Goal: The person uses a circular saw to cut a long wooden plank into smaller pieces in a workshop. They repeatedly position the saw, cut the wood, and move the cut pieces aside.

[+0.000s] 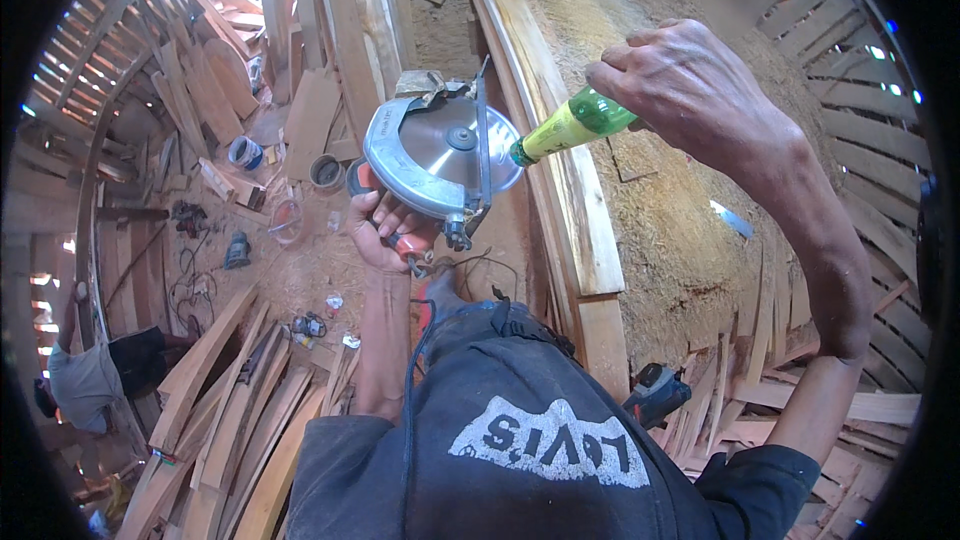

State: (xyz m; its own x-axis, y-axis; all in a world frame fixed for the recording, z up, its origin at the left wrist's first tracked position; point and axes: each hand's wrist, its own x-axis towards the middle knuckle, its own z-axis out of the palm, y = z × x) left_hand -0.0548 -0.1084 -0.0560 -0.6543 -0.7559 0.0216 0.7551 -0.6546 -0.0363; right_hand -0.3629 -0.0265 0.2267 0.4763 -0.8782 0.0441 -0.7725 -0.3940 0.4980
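My left hand (378,232) is wrapped round the orange-red handle of a circular saw (424,183). The saw is held up in front of me, its round steel blade (432,146) showing. A green glass bottle (575,123) with a yellowish label is in my right hand (690,90). Tilted neck-down to the left, the bottle has its mouth close to the right rim of the blade; I cannot tell whether they touch, and no liquid can be made out. From the saw's handle a dark cord (408,390) runs down along my left side.
Long pale planks (575,202) lie to the right of the saw, beside a sawdust-covered surface (655,240). A power tool (655,395) sits near my right side. Curved boards (222,440) are piled at lower left. Buckets (245,152) stand farther off, and another person (90,380) is at far left.
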